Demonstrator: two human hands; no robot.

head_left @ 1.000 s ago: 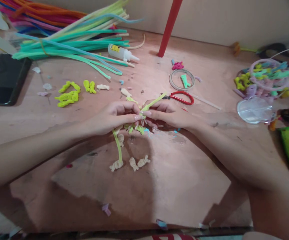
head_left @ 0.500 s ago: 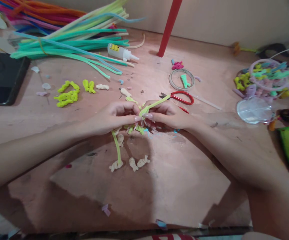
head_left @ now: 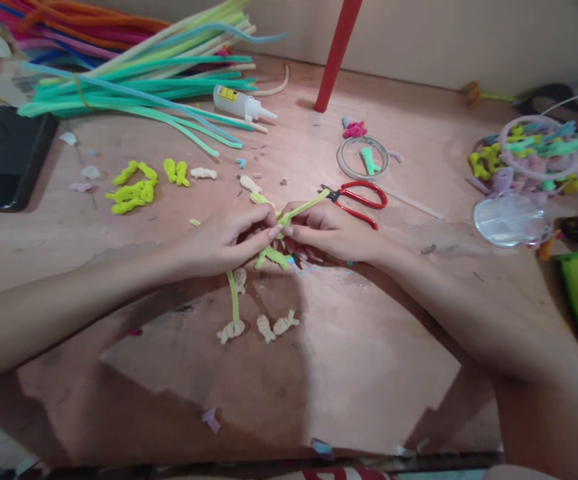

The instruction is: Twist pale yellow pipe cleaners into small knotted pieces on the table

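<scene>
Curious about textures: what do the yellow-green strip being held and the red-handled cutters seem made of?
Yellow-green strip: probably matte textile fibre, given its soft, shineless surface.
Red-handled cutters: dark, narrow tips suggest metal; smooth, shiny grips, perhaps plastic.

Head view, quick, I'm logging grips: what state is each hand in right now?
Left hand: closed, pinching the lime strip between the hands.
Right hand: closed, pinching the same lime strip.

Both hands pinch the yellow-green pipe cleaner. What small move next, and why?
Perhaps hold with the left hand and use the right hand to wrap the loose end of the yellow-green pipe cleaner around: both hands meet at its bunched part, while that end sticks out toward the red-handled tool.
</scene>
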